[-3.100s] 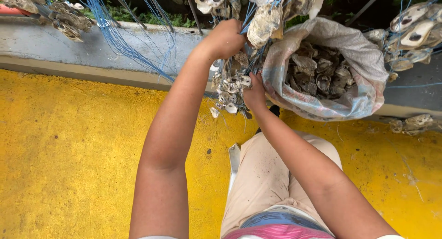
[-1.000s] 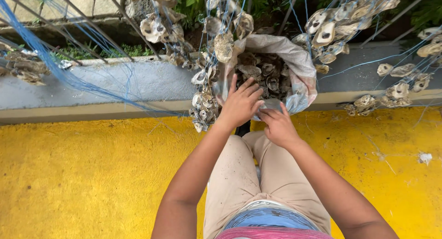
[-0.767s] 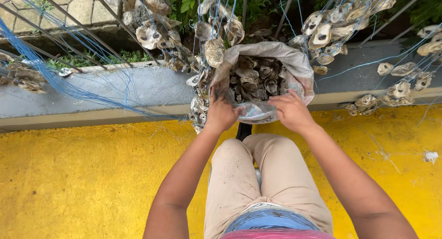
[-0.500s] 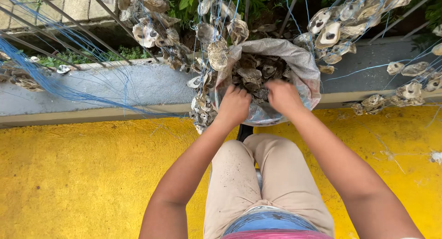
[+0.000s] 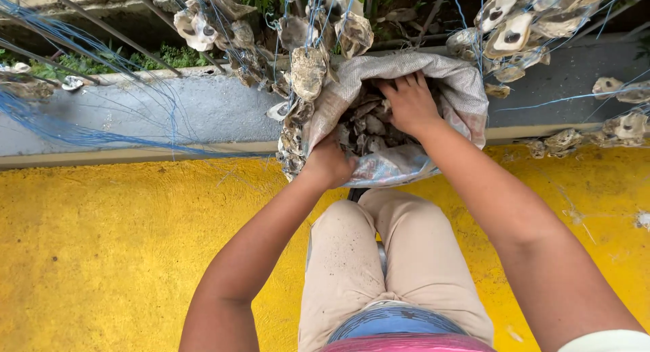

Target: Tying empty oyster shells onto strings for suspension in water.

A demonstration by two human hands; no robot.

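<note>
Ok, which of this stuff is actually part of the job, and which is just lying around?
In hand:
left hand at the woven sack front edge
right hand inside it, on the oyster shells

Lying about:
strung shells on blue line
loose shells on the ledge
yellow floor

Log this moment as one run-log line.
left hand: grips sack front edge | right hand: inside sack, on oyster shells | shell strings: hang on blue line | floor: yellow
</note>
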